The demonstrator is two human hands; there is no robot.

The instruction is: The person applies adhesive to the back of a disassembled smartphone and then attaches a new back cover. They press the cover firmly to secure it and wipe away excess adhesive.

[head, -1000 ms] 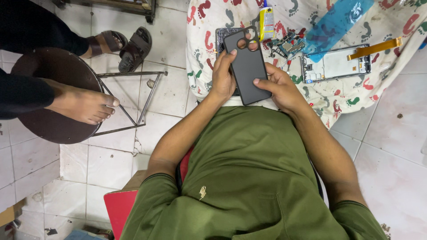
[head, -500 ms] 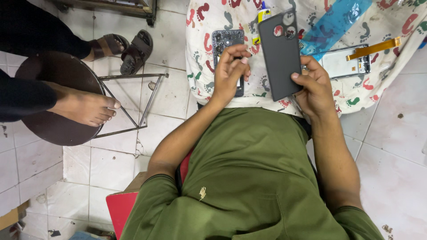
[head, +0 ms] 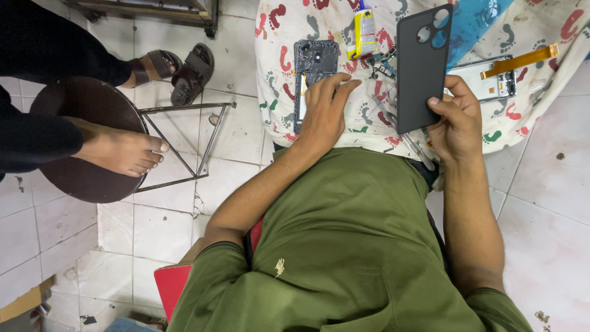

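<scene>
Hands, two, bare: right hand grips a dark phone back cover by its lower edge, thumb on the face, fingers behind, cover upright and lifted clear of the cloth; left hand lies palm down, fingers loosely spread, across the lower half of an opened phone body, whose exposed camera end and inner parts show above the fingertips. Both items sit over a white cloth with red and grey footprint pattern spread on the lap. Step, as judged: cover separated from body, internals exposed, body steadied for work; a next move would likely call for putting the cover down and taking up a tool. Adjacent: small glue tube just beside the body; tweezers and fine tools between body and cover; second phone frame with orange flex cable to the right. Beyond: tiled floor, round stool bearing another person's bare foot, a pair of sandals.
</scene>
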